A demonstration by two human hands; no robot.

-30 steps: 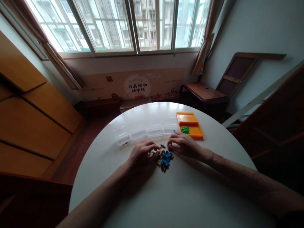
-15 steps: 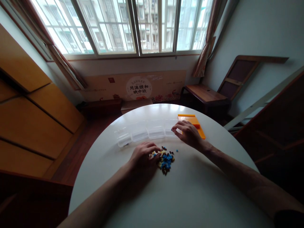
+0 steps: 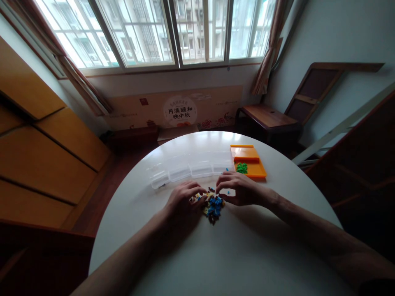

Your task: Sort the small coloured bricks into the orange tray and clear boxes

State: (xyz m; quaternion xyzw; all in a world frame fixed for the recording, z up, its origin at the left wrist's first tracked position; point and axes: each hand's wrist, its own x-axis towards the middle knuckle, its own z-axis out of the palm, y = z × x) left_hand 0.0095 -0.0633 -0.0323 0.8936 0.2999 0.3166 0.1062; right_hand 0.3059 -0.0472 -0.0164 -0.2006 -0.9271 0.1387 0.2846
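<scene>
A small pile of tiny pieces (image 3: 212, 205), mostly blue with yellow and dark ones, lies on the round white table (image 3: 216, 255). My left hand (image 3: 183, 201) rests at the pile's left edge, fingers curled with the tips among the pieces. My right hand (image 3: 239, 189) is at the pile's right side, fingers bent and pinched toward the pieces. What either hand holds is too small to see. A single blue piece (image 3: 228, 192) lies under my right hand's fingers. Behind the pile stands a row of clear plastic boxes (image 3: 191, 170).
An orange tray (image 3: 248, 160) with a heap of green pieces (image 3: 241, 167) sits at the right end of the row of boxes. A wooden bench (image 3: 267, 117) and a leaning wooden frame stand by the right wall. Wooden cabinets line the left.
My right hand had reached to the clear boxes by the orange tray half a second ago. It has come back to the right side of the pile. My left hand stayed put.
</scene>
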